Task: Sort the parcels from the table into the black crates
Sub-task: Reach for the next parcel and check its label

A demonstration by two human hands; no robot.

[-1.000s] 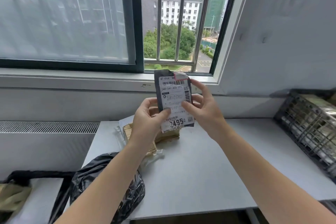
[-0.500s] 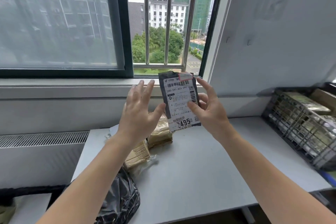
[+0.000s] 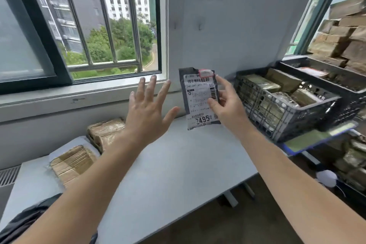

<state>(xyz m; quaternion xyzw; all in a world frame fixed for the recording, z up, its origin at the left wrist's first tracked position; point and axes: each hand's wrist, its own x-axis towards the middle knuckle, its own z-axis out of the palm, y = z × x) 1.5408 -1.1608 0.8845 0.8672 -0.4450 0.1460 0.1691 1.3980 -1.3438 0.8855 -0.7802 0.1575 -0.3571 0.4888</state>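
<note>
My right hand (image 3: 227, 105) pinches a small dark parcel (image 3: 198, 99) with a white shipping label, held upright above the grey table (image 3: 178, 174). Thumb lies on the label, fingers behind it. My left hand (image 3: 148, 109) hovers to the left of the parcel with fingers spread, touching nothing. A black crate (image 3: 285, 123) with several brown parcels stands just right of the held parcel, a second black crate (image 3: 328, 77) behind it. Two tape-wrapped brown parcels (image 3: 107, 130) (image 3: 73, 162) lie at the table's left back.
A black plastic bag (image 3: 25, 222) sits at the table's near left corner. Brown boxes (image 3: 346, 31) are stacked on the right sill. More parcels (image 3: 354, 162) lie low on the right beneath the crates. The window sill (image 3: 79, 95) runs behind the table.
My left hand let go of the parcel and opened wide. My right hand carried the parcel to the right, toward the black crates, as my view turned right.
</note>
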